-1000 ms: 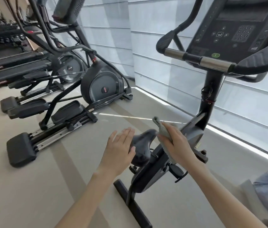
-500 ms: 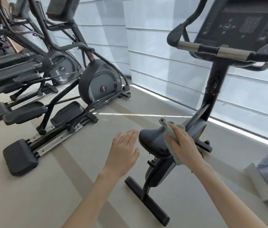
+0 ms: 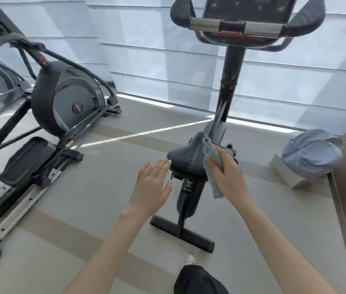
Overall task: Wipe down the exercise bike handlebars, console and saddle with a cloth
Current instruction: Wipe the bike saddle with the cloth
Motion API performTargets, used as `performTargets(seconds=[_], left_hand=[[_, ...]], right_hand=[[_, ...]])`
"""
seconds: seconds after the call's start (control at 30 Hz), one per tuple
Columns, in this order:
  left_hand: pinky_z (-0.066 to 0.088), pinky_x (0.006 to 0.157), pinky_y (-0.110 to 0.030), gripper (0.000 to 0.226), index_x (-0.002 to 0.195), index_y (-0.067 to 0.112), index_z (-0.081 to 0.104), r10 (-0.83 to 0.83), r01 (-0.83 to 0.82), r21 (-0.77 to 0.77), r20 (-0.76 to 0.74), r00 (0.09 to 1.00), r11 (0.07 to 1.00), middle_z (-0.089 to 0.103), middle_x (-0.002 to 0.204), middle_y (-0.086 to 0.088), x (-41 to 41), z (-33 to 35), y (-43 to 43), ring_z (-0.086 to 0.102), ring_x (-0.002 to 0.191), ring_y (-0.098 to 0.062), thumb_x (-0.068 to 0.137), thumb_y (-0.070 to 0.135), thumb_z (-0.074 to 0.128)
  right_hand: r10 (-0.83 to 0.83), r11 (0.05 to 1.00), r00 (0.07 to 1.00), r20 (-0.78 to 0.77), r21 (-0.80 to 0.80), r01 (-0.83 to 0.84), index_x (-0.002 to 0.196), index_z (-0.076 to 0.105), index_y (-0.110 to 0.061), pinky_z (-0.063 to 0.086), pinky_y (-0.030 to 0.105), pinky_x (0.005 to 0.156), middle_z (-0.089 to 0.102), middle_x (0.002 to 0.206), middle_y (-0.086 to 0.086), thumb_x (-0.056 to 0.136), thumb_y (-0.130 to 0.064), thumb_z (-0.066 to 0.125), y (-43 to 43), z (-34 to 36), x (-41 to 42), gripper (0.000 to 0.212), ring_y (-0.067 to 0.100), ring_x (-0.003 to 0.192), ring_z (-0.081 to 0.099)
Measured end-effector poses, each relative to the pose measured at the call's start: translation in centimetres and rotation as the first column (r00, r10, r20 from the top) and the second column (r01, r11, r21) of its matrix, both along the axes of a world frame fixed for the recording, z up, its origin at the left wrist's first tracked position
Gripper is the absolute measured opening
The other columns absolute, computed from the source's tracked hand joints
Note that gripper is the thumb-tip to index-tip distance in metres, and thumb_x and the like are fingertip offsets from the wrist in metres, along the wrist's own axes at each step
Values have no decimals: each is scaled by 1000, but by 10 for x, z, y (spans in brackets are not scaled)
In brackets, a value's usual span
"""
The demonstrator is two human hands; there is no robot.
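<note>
The exercise bike stands in front of me. Its dark saddle (image 3: 188, 155) is at centre. My right hand (image 3: 227, 177) grips a grey cloth (image 3: 213, 162) and presses it against the saddle's right side. My left hand (image 3: 152, 186) is flat with fingers apart, its fingertips at the saddle's left rear edge. Higher up are the black handlebars (image 3: 234, 27) with two silver grip sections, and the console (image 3: 249, 7), cut off by the top of the frame.
An elliptical trainer (image 3: 61, 102) stands to the left, a second one behind it. White window blinds (image 3: 146, 60) run along the back. A blue-grey garment (image 3: 312, 154) lies on a block at right. The bike's rear foot bar (image 3: 181, 233) and my shoe (image 3: 191, 258) are below.
My view has swung so that I now face the bike from behind. My right hand has kept the cloth on the saddle's right side. My left hand has come up to the saddle's edge.
</note>
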State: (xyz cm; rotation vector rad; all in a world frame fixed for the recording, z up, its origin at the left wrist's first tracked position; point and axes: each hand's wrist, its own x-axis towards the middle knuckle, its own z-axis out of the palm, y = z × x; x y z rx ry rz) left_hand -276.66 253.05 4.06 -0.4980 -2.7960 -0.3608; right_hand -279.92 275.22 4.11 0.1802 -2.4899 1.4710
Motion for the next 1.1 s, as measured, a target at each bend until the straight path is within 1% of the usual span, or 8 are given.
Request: performTargets(seconds=[0.13, 0.3, 0.37, 0.5, 0.63, 0.73, 0.87, 1.1], left_hand=[[23, 114, -44, 52, 137, 4, 46, -37, 36, 22, 52, 998, 999, 48, 141, -10, -38, -24, 6, 46, 130, -23, 89, 18, 59], [25, 113, -45, 53, 137, 2, 47, -53, 56, -14, 152, 987, 998, 49, 141, -11, -86, -59, 5, 47, 129, -23, 88, 17, 62], [25, 113, -45, 53, 137, 2, 47, -47, 55, -36, 190, 981, 998, 49, 141, -11, -108, -73, 2, 48, 129, -23, 88, 17, 62], [20, 115, -42, 51, 139, 3, 43, -30, 37, -26, 251, 967, 999, 45, 144, -11, -144, -92, -3, 45, 132, -22, 92, 19, 55], [22, 114, -44, 49, 138, 3, 45, -34, 32, 12, 289, 957, 999, 45, 144, -10, -166, -104, -2, 45, 131, -22, 92, 20, 48], [24, 114, -47, 47, 137, 4, 47, -61, 51, 41, 303, 951, 998, 47, 142, -8, -180, -110, 3, 46, 131, -20, 94, 23, 39], [22, 111, -46, 47, 129, 2, 55, -122, 111, 54, 283, 951, 992, 55, 135, -9, -186, -116, 4, 50, 127, -20, 94, 24, 34], [28, 108, -48, 40, 124, 2, 60, -206, 198, 60, 164, 965, 978, 59, 130, -8, -181, -119, -3, 53, 124, -20, 94, 20, 41]], right_hand=[[-97, 995, 994, 53, 1, 97, 129, 50, -32, 32, 8, 79, 50, 98, -27, 94, -29, 54, -6, -17, -31, 36, 3, 97, 47], [-86, 992, 991, 101, 99, 76, 136, 46, -19, 40, 31, 95, 59, 118, 1, 95, -29, 52, -39, -61, -99, 42, 18, 113, 50], [-87, 967, 985, 150, 250, 48, 141, 39, -20, 35, 35, 103, 54, 130, 6, 96, -33, 49, -52, -87, -125, 48, 22, 123, 45], [-161, 757, 958, 236, 652, -33, 148, 23, -23, 10, 44, 117, 21, 155, 10, 97, -52, 29, -64, -132, -155, 59, 26, 144, 13], [-206, 721, 934, 290, 690, -55, 149, 16, -21, -2, 47, 117, 3, 158, 11, 98, -50, 24, -58, -144, -203, 59, 30, 145, -5], [-224, 709, 930, 292, 704, -50, 148, 25, -17, -5, 45, 115, 7, 158, 13, 99, -43, 31, -51, -145, -243, 55, 31, 145, -3], [-240, 727, 923, 301, 686, -35, 142, 38, -19, 0, 46, 115, 16, 156, 12, 98, -41, 37, -47, -150, -257, 49, 30, 144, 5], [-156, 747, 929, 336, 655, -112, 145, 31, -30, 7, 50, 116, 8, 158, 9, 98, -48, 35, -42, -135, -217, 50, 31, 145, -3]])
